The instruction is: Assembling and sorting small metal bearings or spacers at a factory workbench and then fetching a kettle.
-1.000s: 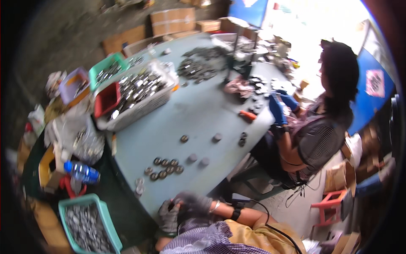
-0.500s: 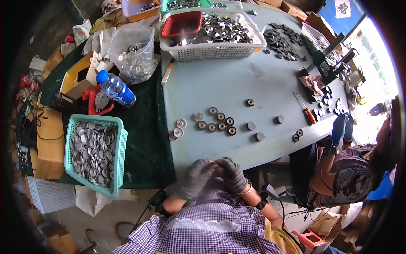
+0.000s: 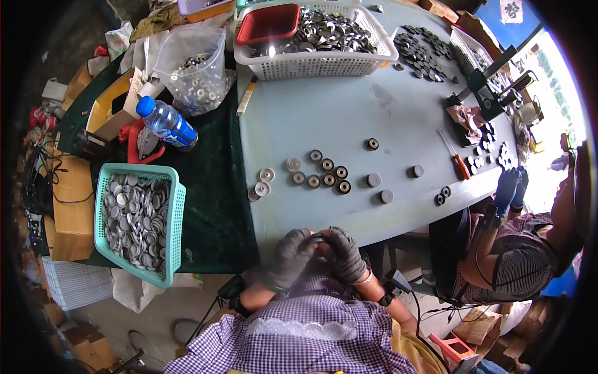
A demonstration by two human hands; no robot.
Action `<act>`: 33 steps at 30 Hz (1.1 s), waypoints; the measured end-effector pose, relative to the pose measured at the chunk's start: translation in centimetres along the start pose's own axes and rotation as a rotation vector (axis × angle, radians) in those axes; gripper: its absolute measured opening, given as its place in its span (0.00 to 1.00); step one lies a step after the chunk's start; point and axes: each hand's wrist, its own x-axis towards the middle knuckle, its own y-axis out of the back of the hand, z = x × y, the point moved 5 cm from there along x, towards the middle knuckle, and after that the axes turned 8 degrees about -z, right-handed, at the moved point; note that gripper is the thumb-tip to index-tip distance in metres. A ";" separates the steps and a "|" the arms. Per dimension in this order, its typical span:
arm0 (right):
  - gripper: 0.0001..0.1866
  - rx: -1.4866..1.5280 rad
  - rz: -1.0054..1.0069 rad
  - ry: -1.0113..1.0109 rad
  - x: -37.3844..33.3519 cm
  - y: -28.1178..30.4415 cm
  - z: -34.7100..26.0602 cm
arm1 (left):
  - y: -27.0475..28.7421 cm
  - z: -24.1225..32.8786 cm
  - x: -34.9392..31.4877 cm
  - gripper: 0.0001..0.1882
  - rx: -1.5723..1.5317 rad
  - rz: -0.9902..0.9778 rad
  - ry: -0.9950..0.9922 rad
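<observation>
A: Layout, big to small?

B: Grey-blue worktop (image 3: 311,112). White basket (image 3: 317,70) at its far side, heaped with metal discs, red tray (image 3: 269,26) inside. Teal basket (image 3: 177,227) off to the left, well filled with grey caps. Co-worker (image 3: 520,262) seated on the right.

A: Hands?

B: Left hand (image 3: 289,254) and right hand (image 3: 346,257), gloved, meet at the near edge of the worktop. Grip: fingers of both closed on one dark piece (image 3: 319,239), looks round. Mostly covered, can't read detail.

A: Loose stuff?

B: Screwdriver (image 3: 458,159) on the right. Ringed pieces (image 3: 328,179) in a loose cluster ahead of the hands, one ringed piece (image 3: 372,144) apart beyond it. Three silver discs (image 3: 262,188) grouped to the left. Three grey discs (image 3: 386,196) right of the cluster, spaced out. Two dark rings (image 3: 440,199) near the right-hand edge, side by side.

A: How far along?

B: My read: mid-batch. One piece in work, not yet set down. Small lot laid out, both baskets well stocked, so plenty left. Can't tell which loose pieces count as finished.
</observation>
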 end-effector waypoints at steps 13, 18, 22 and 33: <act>0.20 -0.025 0.014 0.002 0.1 0.1 0.1 | 0.1 0.1 0.0 0.12 -0.059 -0.009 0.001; 0.16 -0.046 0.036 0.033 0.4 0.2 -0.7 | 0.1 0.3 0.1 0.11 -0.059 -0.007 0.036; 0.16 0.018 0.043 -0.037 0.3 0.0 0.0 | -0.2 -0.2 0.1 0.11 -0.033 0.013 0.033; 0.10 -0.026 0.082 0.022 0.3 0.5 -0.2 | -0.4 -0.5 0.0 0.11 -0.063 0.081 0.068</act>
